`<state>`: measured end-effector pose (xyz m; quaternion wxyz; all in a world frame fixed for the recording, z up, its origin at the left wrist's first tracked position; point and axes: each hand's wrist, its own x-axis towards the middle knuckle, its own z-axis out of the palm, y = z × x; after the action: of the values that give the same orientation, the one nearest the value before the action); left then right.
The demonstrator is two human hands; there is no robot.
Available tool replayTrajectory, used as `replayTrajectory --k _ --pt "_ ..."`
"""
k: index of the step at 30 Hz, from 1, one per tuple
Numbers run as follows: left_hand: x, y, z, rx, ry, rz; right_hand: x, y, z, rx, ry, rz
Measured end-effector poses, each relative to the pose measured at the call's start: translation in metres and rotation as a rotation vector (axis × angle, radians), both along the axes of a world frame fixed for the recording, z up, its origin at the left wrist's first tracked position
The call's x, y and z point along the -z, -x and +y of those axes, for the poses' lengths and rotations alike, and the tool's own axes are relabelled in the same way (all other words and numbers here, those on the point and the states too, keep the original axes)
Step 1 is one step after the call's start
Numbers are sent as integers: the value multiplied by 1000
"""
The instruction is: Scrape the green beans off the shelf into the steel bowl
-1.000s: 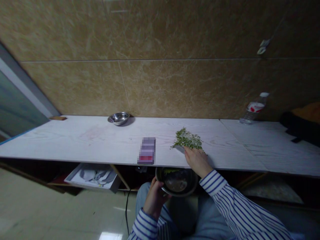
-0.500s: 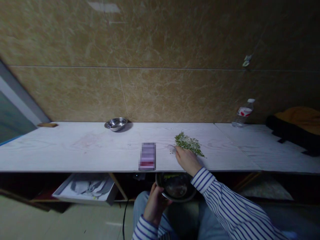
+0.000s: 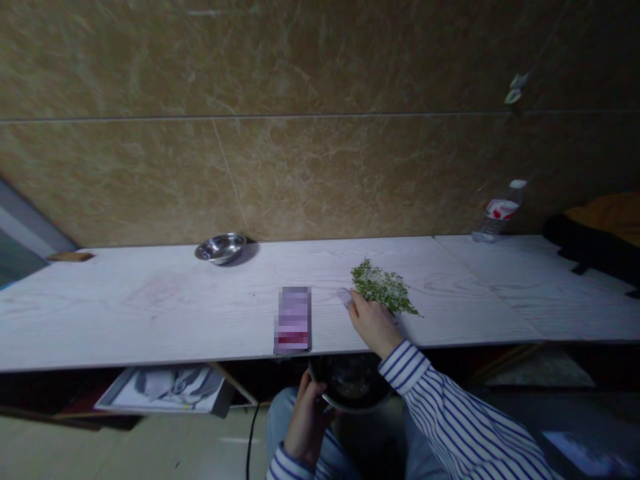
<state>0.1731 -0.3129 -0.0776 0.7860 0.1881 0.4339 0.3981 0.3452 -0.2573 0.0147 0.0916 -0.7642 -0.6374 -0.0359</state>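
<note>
My left hand (image 3: 309, 410) grips the rim of a dark metal bowl (image 3: 361, 403), thumb over the edge, just below the table's front edge. The bowl is tilted and its inside is too dim to make out well. My right hand (image 3: 376, 325) is closed on a thin, pale, see-through flat piece (image 3: 345, 297), held low at the tabletop; its exact kind does not show. Small green bits (image 3: 383, 285), bean-like in size, lie spread just beyond my right fingers. Left of them a phone-shaped object (image 3: 293, 320), blurred out, lies at the table's edge.
A small shiny metal bowl (image 3: 221, 249) sits near the wall on the white table (image 3: 170, 313). A clear bottle (image 3: 497, 212) and a dark and orange cloth item (image 3: 595, 227) are at the right. Below, a white box (image 3: 163, 389) sticks out from the shelf.
My right hand has moved left and slightly toward me with the flat piece, away from the green bits. My left hand still holds the bowl. The view has shifted.
</note>
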Motion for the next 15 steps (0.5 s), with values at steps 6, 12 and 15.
replayTrajectory --k 6,12,15 --pt "-6 -9 -4 -14 -5 12 1 -26 -6 56 -11 -22" --pt "-11 -15 -12 14 -6 9 2 -45 -9 75 -28 -36" --pt "-7 -19 -14 23 6 -2 2 -52 -9 64 -31 -39"
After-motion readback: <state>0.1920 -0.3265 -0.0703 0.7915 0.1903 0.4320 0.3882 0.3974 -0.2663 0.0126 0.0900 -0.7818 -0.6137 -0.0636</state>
